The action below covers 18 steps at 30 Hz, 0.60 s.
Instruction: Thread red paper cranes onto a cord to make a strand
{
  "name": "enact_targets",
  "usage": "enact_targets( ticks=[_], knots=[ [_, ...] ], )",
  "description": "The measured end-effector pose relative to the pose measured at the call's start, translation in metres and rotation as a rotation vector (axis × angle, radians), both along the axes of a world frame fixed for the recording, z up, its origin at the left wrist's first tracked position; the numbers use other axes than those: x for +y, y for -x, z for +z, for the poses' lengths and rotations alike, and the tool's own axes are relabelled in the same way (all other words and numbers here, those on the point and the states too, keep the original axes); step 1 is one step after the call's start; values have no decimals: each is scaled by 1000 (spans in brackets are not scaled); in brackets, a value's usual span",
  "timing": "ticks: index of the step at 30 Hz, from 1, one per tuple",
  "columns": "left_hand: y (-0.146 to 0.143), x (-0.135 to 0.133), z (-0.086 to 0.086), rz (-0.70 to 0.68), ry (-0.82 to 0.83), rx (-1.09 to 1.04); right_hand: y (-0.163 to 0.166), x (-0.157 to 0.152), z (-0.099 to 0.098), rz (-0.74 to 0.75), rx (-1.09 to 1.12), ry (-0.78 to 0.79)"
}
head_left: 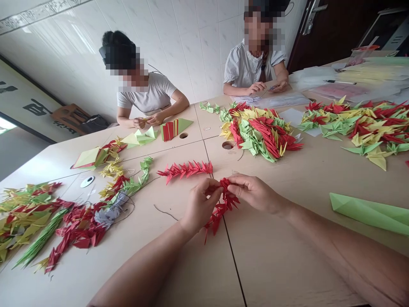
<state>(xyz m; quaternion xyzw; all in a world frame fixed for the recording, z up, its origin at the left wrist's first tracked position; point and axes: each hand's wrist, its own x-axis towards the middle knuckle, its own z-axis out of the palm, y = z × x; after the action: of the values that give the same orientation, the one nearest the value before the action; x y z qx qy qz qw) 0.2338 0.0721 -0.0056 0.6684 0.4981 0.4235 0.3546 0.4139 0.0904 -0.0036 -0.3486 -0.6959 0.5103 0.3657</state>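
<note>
My left hand: thumb and fingers pinched on the red origami garland.
My right hand: fingertips nearly closed, gripping its upper end too.
Garland's tail: below my fingers, over the table seam.
Second red garland: lying just beyond.
Multicoloured heap: farther right.
Co-workers: two, seated opposite.
</note>
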Motion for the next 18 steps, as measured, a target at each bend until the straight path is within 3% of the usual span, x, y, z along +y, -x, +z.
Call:
enact_targets(
  ticks=[4,10,16,18],
  knots=[
    [0,0,-6,-59,36,-136,0,-1,0,-64,-36,-29],
    [0,-3,-3,-83,72,-168,-1,1,1,4,144,246],
    [5,-2,6,-36,16,45,-2,1,-2,-9,50,153],
    [5,-2,6,-34,28,19,0,2,-3,-18,57,119]
  ],
)
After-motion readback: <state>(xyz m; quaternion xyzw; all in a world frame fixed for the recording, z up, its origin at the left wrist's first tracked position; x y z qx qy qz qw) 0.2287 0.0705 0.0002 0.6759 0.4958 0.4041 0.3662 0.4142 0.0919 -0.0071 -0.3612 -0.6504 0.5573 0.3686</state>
